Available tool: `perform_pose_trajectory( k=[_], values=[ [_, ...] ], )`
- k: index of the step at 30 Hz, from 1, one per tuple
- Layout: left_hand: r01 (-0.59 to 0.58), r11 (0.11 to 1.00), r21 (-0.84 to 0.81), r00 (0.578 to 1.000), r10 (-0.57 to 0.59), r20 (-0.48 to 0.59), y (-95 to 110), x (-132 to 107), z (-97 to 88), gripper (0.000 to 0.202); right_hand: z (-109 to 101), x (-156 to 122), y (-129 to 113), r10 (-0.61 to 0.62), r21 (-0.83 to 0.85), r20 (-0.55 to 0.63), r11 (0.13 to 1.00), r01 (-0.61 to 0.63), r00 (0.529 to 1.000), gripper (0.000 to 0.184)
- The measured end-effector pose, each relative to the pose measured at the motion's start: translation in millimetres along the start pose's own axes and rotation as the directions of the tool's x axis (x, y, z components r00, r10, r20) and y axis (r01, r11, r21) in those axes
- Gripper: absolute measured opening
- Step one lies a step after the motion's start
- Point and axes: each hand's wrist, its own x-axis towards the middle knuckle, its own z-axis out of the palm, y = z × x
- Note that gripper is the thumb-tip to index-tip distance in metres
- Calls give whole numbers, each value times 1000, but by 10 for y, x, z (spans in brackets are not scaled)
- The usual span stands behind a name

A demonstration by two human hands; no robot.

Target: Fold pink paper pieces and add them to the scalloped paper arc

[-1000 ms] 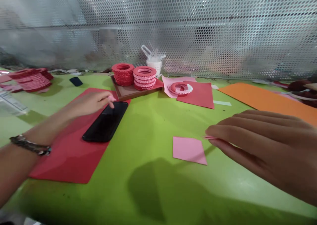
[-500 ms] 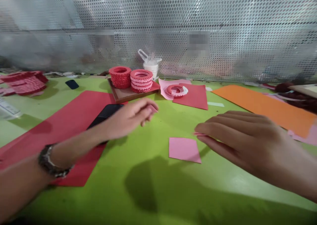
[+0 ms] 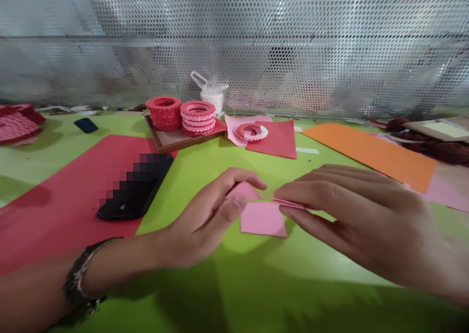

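Note:
My left hand (image 3: 205, 220) is closed on a small piece of pink paper (image 3: 244, 190) between thumb and fingers. Across from it, my right hand (image 3: 359, 215) pinches thin pink paper pieces (image 3: 293, 203), seen edge-on; how many layers there are I cannot tell. The fingertips of the two hands are close together but apart. Just below them a pink paper square (image 3: 263, 219) lies flat on the green table (image 3: 234, 284).
Left, a black phone (image 3: 139, 191) lies on a red sheet (image 3: 91, 176). Behind, stacked red and pink rings (image 3: 164, 113) stand on a brown tray (image 3: 172, 142) beside a white cup (image 3: 212, 100). Another ring (image 3: 249, 132) rests on pink and red paper. An orange sheet (image 3: 377, 152) lies right.
My left hand has come down and right, away from the phone and close to my right hand, and the pink paper in it now shows more. The view has shifted slightly.

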Motion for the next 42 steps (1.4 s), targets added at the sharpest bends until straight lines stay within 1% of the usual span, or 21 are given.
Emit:
perform_pose_trajectory(
  k=[3, 7, 9, 11, 15, 17, 21, 33, 35, 38, 42],
  values=[
    [6, 996, -86, 1000, -8, -26, 11, -44, 37, 21, 4, 12, -13, -31, 57, 11, 998, 31, 999, 25],
    [96, 980, -177, 994, -103, -30, 35, -61, 53, 22, -16, 6, -25, -54, 94, -23, 994, 56, 998, 19],
    [123, 973, -195, 991, -131, -26, 48, -58, 52, 22, -28, -4, -32, -56, 107, -56, 992, 62, 997, 13],
    [142, 964, -224, 988, -151, -24, 59, -50, 49, 21, -32, -11, -36, -57, 111, -62, 992, 64, 996, 10],
    [167, 948, -272, 983, -181, -28, 78, -44, 25, 17, -22, -15, -27, -58, 111, 4, 992, 57, 998, 13],
    [167, 941, -294, 982, -186, -36, 84, -49, 10, 16, -20, -18, -19, -45, 104, 17, 994, 43, 999, 13],
    [174, 911, -375, 979, -202, -36, 80, -50, -4, 18, -31, -19, -17, -49, 42, -68, 998, 52, 996, 12],
    [216, 891, -399, 966, -254, -44, 164, 4, 16, 6, -27, -11, -21, -65, -1, -53, 998, 65, 996, 12],
    [216, 893, -394, 965, -258, -55, 157, 5, 17, 6, -38, -20, -28, -52, -8, -37, 999, 51, 998, 12],
    [225, 885, -409, 964, -264, -42, 129, -3, 10, 10, -38, -25, -31, -29, -14, -14, 999, 29, 999, 12],
    [261, 844, -469, 953, -301, -11, 94, -8, 15, 12, -8, -13, -15, -48, 2, -11, 999, 48, 999, 12]
  ],
)
